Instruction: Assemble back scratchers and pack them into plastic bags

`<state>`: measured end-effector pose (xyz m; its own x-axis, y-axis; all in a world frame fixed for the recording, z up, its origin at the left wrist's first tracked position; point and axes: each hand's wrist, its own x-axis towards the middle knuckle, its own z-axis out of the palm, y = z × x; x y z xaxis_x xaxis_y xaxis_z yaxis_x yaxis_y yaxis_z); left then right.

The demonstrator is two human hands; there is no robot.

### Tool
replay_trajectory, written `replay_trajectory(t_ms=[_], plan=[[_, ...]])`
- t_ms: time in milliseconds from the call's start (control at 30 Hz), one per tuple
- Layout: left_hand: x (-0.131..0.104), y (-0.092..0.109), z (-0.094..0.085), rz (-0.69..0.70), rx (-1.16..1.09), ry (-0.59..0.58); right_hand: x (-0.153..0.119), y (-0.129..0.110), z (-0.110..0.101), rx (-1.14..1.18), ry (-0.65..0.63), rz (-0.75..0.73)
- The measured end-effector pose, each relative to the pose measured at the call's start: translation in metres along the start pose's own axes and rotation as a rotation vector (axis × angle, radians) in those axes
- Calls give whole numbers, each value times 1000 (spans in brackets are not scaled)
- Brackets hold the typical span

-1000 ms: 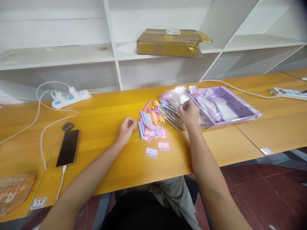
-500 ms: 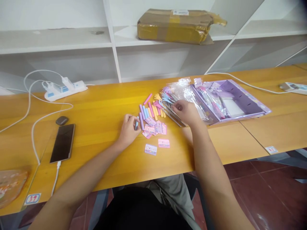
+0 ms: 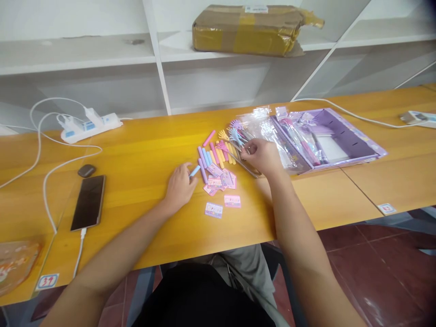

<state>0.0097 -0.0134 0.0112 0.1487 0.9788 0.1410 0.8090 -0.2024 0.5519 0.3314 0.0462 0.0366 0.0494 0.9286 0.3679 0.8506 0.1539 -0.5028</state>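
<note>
My left hand [image 3: 181, 185] pinches a light blue tube-shaped handle [image 3: 195, 171] between thumb and fingers, just left of the other handles. My right hand [image 3: 260, 156] is closed on the thin metal rod of a back scratcher [image 3: 235, 155]. More back scratchers with small hand-shaped heads, such as a yellow head [image 3: 223, 135] and a purple head [image 3: 235, 124], lie beside it. Between my hands are loose purple, blue, pink and yellow handles [image 3: 201, 155]. Nearer me is a pile of small printed cards [image 3: 226, 178], with a pink card [image 3: 232, 201] and a lilac card [image 3: 213, 210] apart from it.
To the right, clear plastic bags [image 3: 264, 129] lie against an open purple box [image 3: 354, 131] with wrapped items inside. A phone [image 3: 88, 202], a black case [image 3: 86, 170] and a power strip [image 3: 91, 128] with white cables are at left. A taped carton [image 3: 248, 32] rests on the shelf.
My left hand has tipped the light blue handle so it points up and right. My right hand has moved slightly left and the rod in it has swung away from the others.
</note>
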Motion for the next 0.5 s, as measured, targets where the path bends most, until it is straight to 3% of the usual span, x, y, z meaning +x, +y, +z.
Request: replay_trajectory(t_ms=[133, 367, 500], plan=[[1, -4, 2, 88, -107, -3, 1, -3, -9, 82, 197, 19], [4, -3, 2, 140, -299, 48, 0, -9, -9, 92, 355, 58], [3, 0, -1, 166, -348, 35, 0, -9, -15, 175, 618, 54]])
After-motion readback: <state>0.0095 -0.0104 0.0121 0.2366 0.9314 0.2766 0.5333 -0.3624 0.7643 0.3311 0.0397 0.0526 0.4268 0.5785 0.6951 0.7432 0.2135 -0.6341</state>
